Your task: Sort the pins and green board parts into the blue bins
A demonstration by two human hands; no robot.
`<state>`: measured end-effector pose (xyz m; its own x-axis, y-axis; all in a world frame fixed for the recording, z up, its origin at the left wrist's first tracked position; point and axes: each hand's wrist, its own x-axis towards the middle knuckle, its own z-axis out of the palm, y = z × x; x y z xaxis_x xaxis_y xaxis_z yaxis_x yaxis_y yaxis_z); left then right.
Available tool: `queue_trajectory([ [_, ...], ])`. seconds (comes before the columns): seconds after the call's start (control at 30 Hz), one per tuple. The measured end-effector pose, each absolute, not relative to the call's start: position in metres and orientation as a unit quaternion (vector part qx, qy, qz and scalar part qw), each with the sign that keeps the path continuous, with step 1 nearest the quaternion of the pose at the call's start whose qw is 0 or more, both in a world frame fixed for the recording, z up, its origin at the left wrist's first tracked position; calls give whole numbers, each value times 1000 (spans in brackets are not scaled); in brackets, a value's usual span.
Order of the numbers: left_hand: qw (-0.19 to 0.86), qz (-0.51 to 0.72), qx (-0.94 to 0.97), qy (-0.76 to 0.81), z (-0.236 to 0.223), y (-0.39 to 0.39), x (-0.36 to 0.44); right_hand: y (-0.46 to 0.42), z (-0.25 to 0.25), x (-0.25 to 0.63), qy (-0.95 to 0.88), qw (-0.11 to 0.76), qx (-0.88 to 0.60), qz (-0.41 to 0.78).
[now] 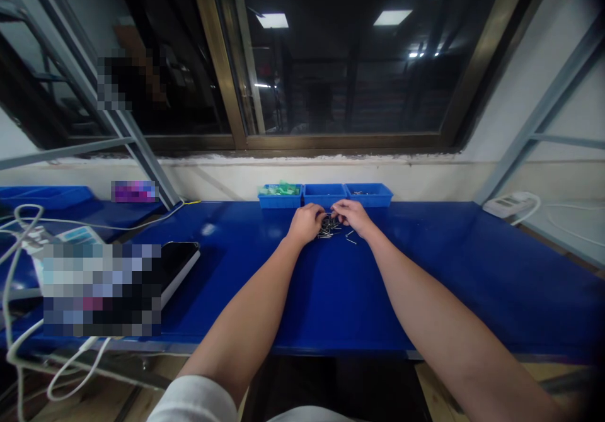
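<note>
A small heap of long metal screws (326, 234) lies on the blue table between my hands, and a loose screw (350, 238) rests to its right. My left hand (306, 223) is closed at the heap's left side. From the right, my right hand (352, 214) reaches in with thumb and fingers pinched. A thin metal piece that looks like a screw (329, 213) spans the gap between both hands' fingertips, just above the heap. The fingertips are small in view, and the left ones are partly hidden.
Behind my hands stand three blue bins: the left bin (280, 201) holds green plastic packets, the middle bin (325, 190) sits beside it, and the right bin (373, 199) holds small metal parts. A dark device (182, 261) and white cables lie left; a power strip (508, 204) lies right.
</note>
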<state>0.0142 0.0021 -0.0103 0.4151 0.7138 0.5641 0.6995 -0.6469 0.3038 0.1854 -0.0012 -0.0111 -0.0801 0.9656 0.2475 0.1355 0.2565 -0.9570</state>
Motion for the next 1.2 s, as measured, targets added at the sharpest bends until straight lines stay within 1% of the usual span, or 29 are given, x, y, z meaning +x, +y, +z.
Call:
queue_trajectory([
  [0.2, 7, 349, 839, 417, -12, 2, 15, -2, -13, 189, -589, 509, -429, 458],
  [0.33, 10, 352, 840, 413, -11, 1, 16, -2, -14, 189, -587, 502, -432, 466],
  [0.53, 30, 349, 844, 407, -9, -2, 17, -2, -12, 190, -575, 525, -412, 473],
  [0.63, 49, 365, 838, 403, -11, 0, 13, -1, -14, 191, -573, 535, -445, 433],
  [0.77, 56, 378, 787, 484, -16, 8, 5, 2, -14, 190, -590, 515, -524, 335],
  [0.83, 53, 367, 772, 516, -19, 13, 1, 3, -11, 188, -580, 521, -542, 314],
  [0.9, 46, 356, 770, 527, -21, 15, 0, 4, -8, 187, -565, 551, -517, 332],
  [0.97, 41, 346, 774, 529, -22, 17, 1, 3, -5, 187, -560, 573, -460, 383],
  [1.07, 42, 332, 777, 533, -22, 17, 3, 2, -3, 190, -553, 569, -404, 456],
  [1.13, 51, 322, 777, 538, -21, 16, 4, 4, -6, 193, -542, 567, -425, 452],
  [1.2, 65, 310, 781, 539, -20, 14, 3, 7, -8, 197, -541, 562, -490, 389],
])
